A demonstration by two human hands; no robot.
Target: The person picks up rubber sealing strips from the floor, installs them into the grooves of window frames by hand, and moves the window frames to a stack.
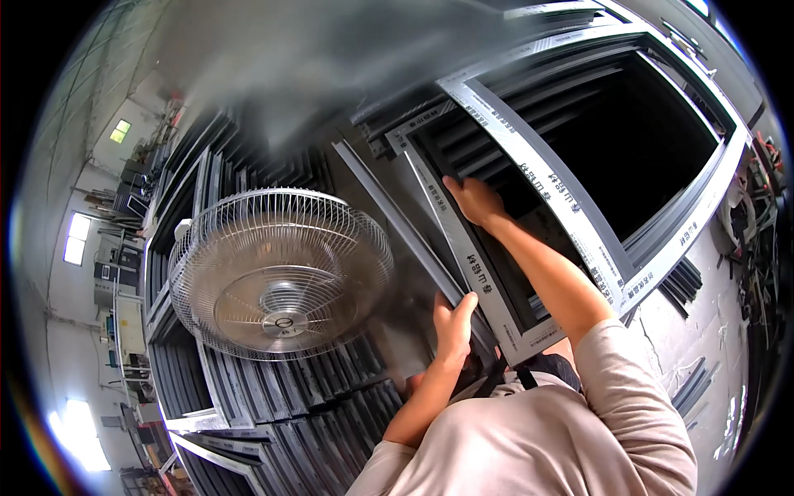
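Observation:
My left hand [454, 329] is closed around the lower part of a long, narrow grey metal bar [395, 217], thumb pointing up. The bar slants away to the far left. Beside it stands a narrow dark window frame [475, 269] with white printed film on its faces, upright and close to my body. My right hand [478, 200] reaches across the frame's opening and grips its left side bar near the far end; some of the fingers are hidden behind it. A larger film-covered window frame [542, 178] leans just right of my right forearm.
A round wire-caged fan [281, 273] stands close on the left. Behind and below it are stacks of dark metal frames [322, 413]. Loose dark profiles [695, 384] lie on the concrete floor [703, 314] at right. A grey blur covers the top of the view.

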